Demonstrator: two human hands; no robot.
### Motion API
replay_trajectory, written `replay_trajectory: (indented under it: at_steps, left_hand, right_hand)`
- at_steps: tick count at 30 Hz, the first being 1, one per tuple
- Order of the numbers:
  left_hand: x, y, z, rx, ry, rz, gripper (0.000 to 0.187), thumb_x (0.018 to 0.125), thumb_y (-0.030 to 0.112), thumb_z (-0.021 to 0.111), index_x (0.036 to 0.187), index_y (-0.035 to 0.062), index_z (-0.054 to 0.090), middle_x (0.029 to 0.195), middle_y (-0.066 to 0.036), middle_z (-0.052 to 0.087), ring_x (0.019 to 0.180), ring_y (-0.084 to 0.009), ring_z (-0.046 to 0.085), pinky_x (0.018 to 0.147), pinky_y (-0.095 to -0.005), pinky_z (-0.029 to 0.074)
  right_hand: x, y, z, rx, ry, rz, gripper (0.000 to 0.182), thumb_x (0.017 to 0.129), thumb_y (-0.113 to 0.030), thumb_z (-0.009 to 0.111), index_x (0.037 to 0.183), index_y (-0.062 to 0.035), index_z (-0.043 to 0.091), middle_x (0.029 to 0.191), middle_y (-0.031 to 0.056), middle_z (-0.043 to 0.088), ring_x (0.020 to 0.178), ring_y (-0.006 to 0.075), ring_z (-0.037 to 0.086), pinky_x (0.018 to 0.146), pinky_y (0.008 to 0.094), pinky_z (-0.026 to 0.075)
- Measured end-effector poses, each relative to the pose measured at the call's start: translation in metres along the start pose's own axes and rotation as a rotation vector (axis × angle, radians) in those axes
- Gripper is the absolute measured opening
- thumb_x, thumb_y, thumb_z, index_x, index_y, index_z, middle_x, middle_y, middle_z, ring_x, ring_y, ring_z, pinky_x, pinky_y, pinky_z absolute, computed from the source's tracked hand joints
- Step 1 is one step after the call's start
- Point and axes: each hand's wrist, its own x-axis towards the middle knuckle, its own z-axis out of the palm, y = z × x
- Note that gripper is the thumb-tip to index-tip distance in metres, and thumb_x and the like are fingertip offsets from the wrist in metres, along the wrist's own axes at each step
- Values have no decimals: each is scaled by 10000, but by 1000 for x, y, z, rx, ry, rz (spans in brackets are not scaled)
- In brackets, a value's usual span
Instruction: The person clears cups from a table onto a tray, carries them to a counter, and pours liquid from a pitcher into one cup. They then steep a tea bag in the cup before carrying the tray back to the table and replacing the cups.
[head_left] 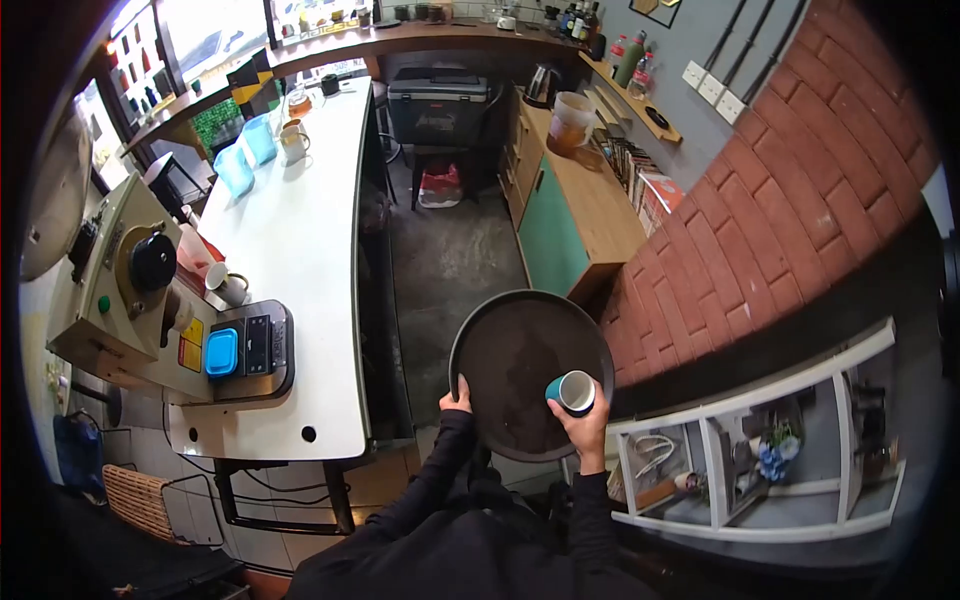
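A round dark brown serving tray (pixel 520 350) is held out in front of me at waist height. My left hand (pixel 457 397) grips its left rim, thumb over the edge and the other fingers hidden underneath. In my right hand (pixel 588 425) is a teal paper cup (pixel 572 393) with a white inside, fingers wrapped round it. The cup overlaps the right part of the tray in this view. A damp-looking darker patch shows on the tray's surface.
To the left stands a white table (pixel 310 260) with a coffee grinder (pixel 140 290), a scale (pixel 265 345), mugs and a blue bag. A wooden cabinet (pixel 600 215) with a large jug (pixel 571 125) is ahead right. White shelving (pixel 715 470) and a brick wall (pixel 760 210) flank my right.
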Motion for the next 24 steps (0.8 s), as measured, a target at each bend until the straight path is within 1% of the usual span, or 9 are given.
replay_trajectory:
  at_steps: [3,6,10,11,14,15,17,21,24]
  left_hand:
    - [46,-1,43,-18,95,-42,554,866,467,610,679,-55,607,547,-28,530,543,-93,451,540,-309,426]
    - [104,-6,97,17,149,-120,563,859,475,615,748,-77,635,599,-59,577,574,-120,485,589,-318,448]
    - [173,3,178,58,91,-224,588,861,496,593,859,-89,651,700,-118,646,653,-196,590,643,-363,472]
    - [199,-6,196,51,2,-245,710,811,588,601,930,-112,630,808,-152,665,718,-225,617,707,-340,494]
    - [246,-2,264,-23,-3,-169,743,818,612,569,968,-114,621,882,-184,663,805,-251,632,752,-350,497]
    - [258,8,286,-27,-22,-176,743,818,612,569,968,-114,621,882,-184,663,805,-251,632,752,-350,497]
    - [282,25,312,31,-86,-239,707,868,583,514,1086,-83,603,933,-166,668,808,-254,638,754,-344,506]
    - [319,50,364,54,-220,-379,731,871,596,493,1160,-72,562,967,-176,661,849,-259,638,770,-346,505]
    - [342,49,400,118,-281,-340,724,875,595,485,1162,-66,562,965,-178,662,853,-268,643,763,-350,509]
  right_hand:
    - [43,17,3,-18,-10,39,483,634,-122,827,1030,-10,575,945,106,647,878,195,628,801,326,491]
    - [83,42,13,65,3,55,427,637,-78,813,992,-3,589,916,80,643,855,168,617,791,316,487]
    - [135,87,25,24,69,106,422,637,-77,813,993,-5,597,915,80,650,862,163,616,790,318,489]
    - [149,97,28,17,90,118,429,639,-83,815,999,-3,596,922,81,650,860,166,617,791,321,490]
    - [186,125,36,-37,151,138,444,647,-105,820,1014,-6,592,926,83,649,865,172,618,802,325,489]
    - [202,133,38,-28,181,158,447,648,-115,822,1015,-7,592,930,83,649,869,172,618,803,324,488]
    - [225,144,47,-6,238,213,458,650,-146,828,1016,-6,591,944,83,647,877,173,618,803,323,488]
    - [281,153,63,-37,359,224,455,648,-156,829,1008,-8,592,931,87,647,873,177,621,793,324,489]
    - [320,158,70,-88,413,263,461,640,-162,833,1002,-10,591,922,88,648,871,178,622,789,326,490]
